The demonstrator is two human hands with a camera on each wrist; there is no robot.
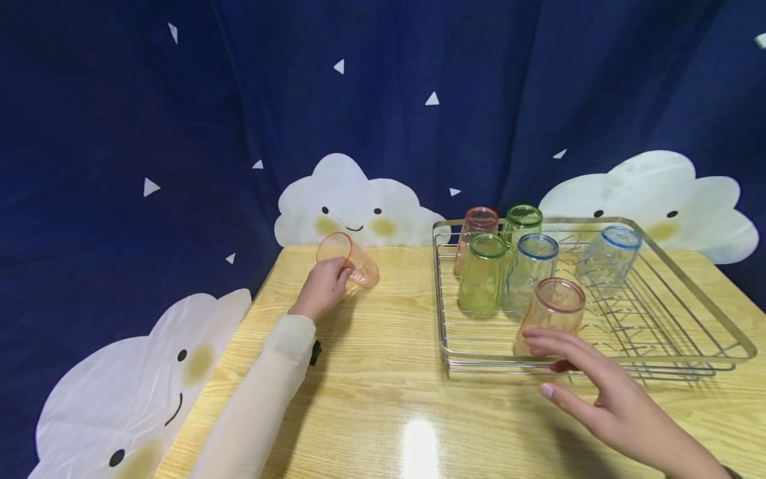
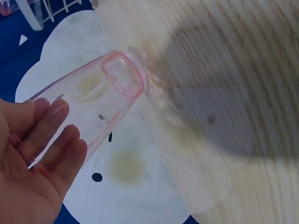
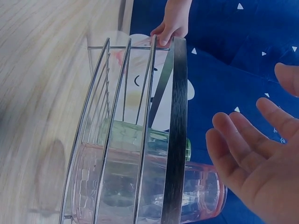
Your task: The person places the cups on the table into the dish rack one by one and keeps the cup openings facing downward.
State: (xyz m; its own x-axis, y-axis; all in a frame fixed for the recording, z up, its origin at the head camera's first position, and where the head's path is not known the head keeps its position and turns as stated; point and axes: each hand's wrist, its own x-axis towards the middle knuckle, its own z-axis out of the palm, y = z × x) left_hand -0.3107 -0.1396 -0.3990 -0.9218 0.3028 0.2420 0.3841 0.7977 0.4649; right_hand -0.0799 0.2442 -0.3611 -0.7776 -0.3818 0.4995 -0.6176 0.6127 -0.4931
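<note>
My left hand (image 1: 324,287) grips a clear pink drinking glass (image 1: 363,266) near its red rim, at the back left of the table. The glass is tilted, with its base toward the tabletop in the left wrist view; I cannot tell if the base touches. My right hand (image 1: 610,392) is at the front of a wire dish rack (image 1: 445,332), thumb and fingers spread apart. Beside its fingertips, a pinkish-orange glass (image 1: 559,303) stands in the rack. Nothing lies between the right thumb and fingers in the right wrist view.
Also in the rack are a red-rimmed glass (image 1: 479,229), two green glasses (image 1: 481,283) and two blue-rimmed glasses (image 1: 610,256). A dark blue curtain (image 1: 383,113) with white clouds hangs behind the wooden table (image 1: 383,346).
</note>
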